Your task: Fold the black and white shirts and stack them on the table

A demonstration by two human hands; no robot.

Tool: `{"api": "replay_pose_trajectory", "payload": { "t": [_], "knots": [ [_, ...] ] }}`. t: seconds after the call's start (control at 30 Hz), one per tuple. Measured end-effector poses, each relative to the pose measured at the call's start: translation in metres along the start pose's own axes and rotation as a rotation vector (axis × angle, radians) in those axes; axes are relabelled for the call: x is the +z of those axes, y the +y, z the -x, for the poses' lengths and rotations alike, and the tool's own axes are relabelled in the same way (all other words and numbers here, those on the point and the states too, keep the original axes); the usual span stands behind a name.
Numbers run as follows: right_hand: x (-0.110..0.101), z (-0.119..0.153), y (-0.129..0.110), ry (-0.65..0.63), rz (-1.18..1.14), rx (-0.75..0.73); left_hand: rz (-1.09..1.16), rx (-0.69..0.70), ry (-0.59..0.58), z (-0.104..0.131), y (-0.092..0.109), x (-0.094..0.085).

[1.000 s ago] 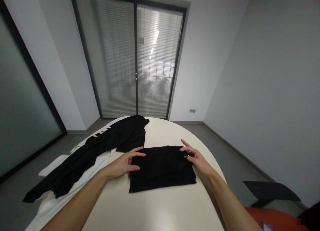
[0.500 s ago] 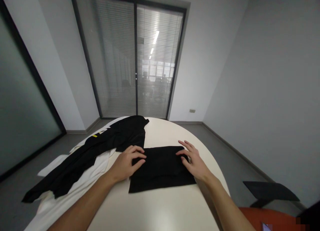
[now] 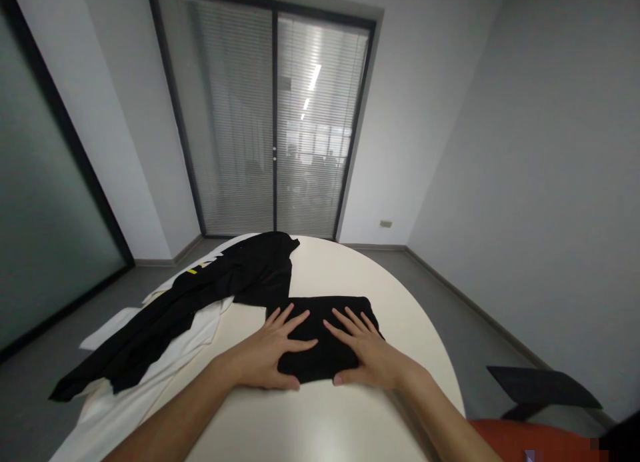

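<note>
A black garment folded into a flat rectangle (image 3: pixel 320 345) lies on the white table (image 3: pixel 345 422) in front of me. On its left half rests my left hand (image 3: pixel 273 352), fingers spread, with the thumb at the near edge. My right hand (image 3: pixel 367 349) is laid over the right half in the same way, its thumb by the near edge too. Both palms face down and hold nothing. What kind of garment the folded piece is, I cannot tell.
Left of the folded piece, a black long-sleeved top (image 3: pixel 215 282) with yellow and white marks lies over white clothing (image 3: pixel 165 375). An orange chair seat (image 3: pixel 525 439) with a dark backrest (image 3: pixel 545 387) stands at lower right. Beyond the table is a glazed partition with blinds (image 3: pixel 230 129).
Both hands have moved inward and toward me from the sides of the folded garment. Their fingers, curled at its edges before, now lie spread on top.
</note>
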State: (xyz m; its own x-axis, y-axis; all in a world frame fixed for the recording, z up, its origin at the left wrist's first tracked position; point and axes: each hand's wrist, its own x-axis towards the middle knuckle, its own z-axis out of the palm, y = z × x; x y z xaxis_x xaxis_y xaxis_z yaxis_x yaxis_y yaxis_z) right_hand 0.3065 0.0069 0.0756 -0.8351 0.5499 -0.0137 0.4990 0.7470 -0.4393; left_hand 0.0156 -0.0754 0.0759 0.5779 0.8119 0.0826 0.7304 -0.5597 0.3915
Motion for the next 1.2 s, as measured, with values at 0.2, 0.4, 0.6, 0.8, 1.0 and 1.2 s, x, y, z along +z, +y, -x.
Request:
{"api": "replay_pose_trajectory", "payload": {
  "t": [0.2,0.4,0.6,0.8,1.0,1.2],
  "knots": [
    [0.005,0.003,-0.008,0.043,0.129,-0.103,-0.039,0.035,0.030,-0.002,0.012,0.000],
    [0.007,0.002,-0.012,0.057,0.191,-0.160,-0.018,-0.008,-0.002,0.001,0.014,-0.006],
    [-0.001,0.002,-0.016,0.106,0.235,-0.191,-0.077,0.007,0.091,0.001,0.023,-0.007],
    [-0.015,0.000,0.019,0.418,0.225,0.009,0.043,0.138,0.074,-0.004,0.042,0.000],
    [-0.001,-0.002,0.046,0.609,-0.069,0.624,0.126,0.273,0.082,-0.010,0.046,0.009],
    [0.008,-0.017,0.058,0.556,-0.255,0.702,-0.099,0.163,0.082,-0.008,0.033,0.002]
  ]
}}
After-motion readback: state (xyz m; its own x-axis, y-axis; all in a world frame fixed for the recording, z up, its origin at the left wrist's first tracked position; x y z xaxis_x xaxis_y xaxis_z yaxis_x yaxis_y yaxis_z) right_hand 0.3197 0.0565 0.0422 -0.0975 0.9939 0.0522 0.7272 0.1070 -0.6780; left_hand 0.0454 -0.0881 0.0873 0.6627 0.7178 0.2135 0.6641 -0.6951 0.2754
